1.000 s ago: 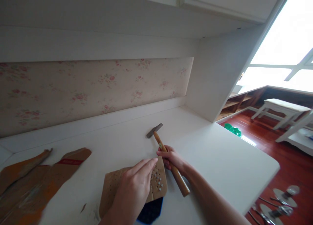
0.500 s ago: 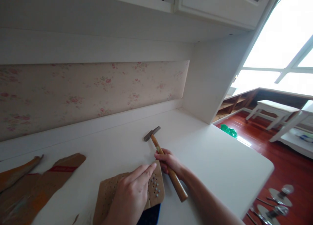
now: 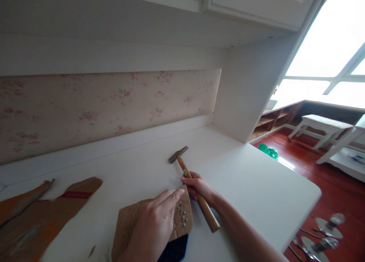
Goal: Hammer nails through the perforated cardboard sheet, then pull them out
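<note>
In my right hand (image 3: 196,184) is a hammer (image 3: 185,170), gripped round the middle of its wooden handle. Its metal head lies towards the back of the white tabletop, and the handle slants down to the right. My left hand (image 3: 156,216) rests across a piece of brown cardboard (image 3: 186,212), fingers together and pointing at its upper right corner. The thumb is hidden below. Rows of small holes mark the cardboard, and several grey nail heads (image 3: 183,216) show near its right edge. Something dark blue (image 3: 175,248) lies under it.
Torn brown cardboard (image 3: 68,205) with a red stripe lies at the left of the white tabletop (image 3: 242,186). Overhead is a cabinet (image 3: 242,11), with a side panel (image 3: 248,79) at the right. Chrome-based items (image 3: 321,243) stand beyond the table's right edge, by the red floor.
Hardly anything differs. The view has shifted slightly; both hands, the hammer and the cardboard keep their places relative to each other.
</note>
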`<move>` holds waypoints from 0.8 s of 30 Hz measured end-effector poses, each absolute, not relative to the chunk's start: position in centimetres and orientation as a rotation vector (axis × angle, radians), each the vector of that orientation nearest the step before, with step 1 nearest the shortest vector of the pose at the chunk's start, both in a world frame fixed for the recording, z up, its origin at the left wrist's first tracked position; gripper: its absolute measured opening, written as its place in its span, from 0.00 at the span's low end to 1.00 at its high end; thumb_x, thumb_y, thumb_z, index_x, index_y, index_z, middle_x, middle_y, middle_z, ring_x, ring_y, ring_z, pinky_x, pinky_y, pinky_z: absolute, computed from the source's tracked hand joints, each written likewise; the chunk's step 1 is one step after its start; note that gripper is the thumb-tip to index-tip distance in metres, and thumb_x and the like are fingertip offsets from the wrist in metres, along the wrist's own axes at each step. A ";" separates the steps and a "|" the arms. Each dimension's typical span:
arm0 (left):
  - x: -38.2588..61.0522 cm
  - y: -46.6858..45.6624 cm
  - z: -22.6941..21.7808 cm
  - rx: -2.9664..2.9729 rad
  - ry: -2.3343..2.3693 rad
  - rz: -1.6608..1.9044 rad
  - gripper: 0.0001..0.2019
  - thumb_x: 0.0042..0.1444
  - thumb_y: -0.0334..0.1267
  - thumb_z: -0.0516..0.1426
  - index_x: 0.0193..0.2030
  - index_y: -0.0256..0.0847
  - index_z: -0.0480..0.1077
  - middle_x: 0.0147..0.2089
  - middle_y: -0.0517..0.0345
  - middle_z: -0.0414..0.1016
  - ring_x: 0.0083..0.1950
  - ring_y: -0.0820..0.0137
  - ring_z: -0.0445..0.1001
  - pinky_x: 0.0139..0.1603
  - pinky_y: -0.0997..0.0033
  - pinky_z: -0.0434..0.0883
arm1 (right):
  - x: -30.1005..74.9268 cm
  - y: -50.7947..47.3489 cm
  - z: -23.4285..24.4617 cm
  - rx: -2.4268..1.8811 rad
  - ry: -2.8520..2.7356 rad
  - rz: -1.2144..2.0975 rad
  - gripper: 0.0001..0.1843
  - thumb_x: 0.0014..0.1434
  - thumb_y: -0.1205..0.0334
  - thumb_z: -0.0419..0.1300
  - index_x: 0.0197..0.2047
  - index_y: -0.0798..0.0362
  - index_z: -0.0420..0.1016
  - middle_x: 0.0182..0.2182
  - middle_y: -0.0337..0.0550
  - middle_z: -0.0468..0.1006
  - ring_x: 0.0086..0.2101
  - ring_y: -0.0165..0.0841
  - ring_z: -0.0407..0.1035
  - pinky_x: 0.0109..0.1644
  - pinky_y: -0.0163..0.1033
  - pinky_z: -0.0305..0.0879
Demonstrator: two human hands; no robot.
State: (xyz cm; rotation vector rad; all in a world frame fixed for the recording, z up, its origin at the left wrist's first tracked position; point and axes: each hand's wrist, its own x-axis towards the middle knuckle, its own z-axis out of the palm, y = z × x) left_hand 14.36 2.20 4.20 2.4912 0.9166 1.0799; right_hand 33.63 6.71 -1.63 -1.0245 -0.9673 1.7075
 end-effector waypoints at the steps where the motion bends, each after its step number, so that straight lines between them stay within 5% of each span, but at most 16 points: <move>1: 14.3 2.2 4.2 2.482 0.924 1.083 0.18 0.63 0.23 0.50 0.52 0.44 0.74 0.47 0.57 0.81 0.47 0.70 0.81 0.51 0.75 0.77 | 33.6 6.7 -1.6 -1.021 -0.967 1.707 0.17 0.55 0.50 0.66 0.29 0.51 0.64 0.11 0.25 0.63 0.11 0.22 0.52 0.12 0.29 0.45; 8: 14.1 2.3 3.7 2.458 0.916 1.075 0.20 0.64 0.23 0.48 0.57 0.44 0.71 0.48 0.55 0.80 0.47 0.70 0.81 0.49 0.75 0.78 | 33.7 6.8 -1.7 -1.005 -0.973 1.709 0.18 0.57 0.49 0.65 0.28 0.51 0.65 0.11 0.26 0.63 0.11 0.21 0.53 0.13 0.29 0.46; 24: 14.2 2.4 3.3 2.452 0.965 1.110 0.17 0.63 0.23 0.49 0.50 0.46 0.72 0.46 0.59 0.81 0.45 0.71 0.81 0.46 0.75 0.77 | 33.6 6.8 -1.7 -1.025 -0.972 1.695 0.20 0.54 0.46 0.67 0.27 0.52 0.65 0.10 0.25 0.63 0.10 0.21 0.52 0.12 0.28 0.47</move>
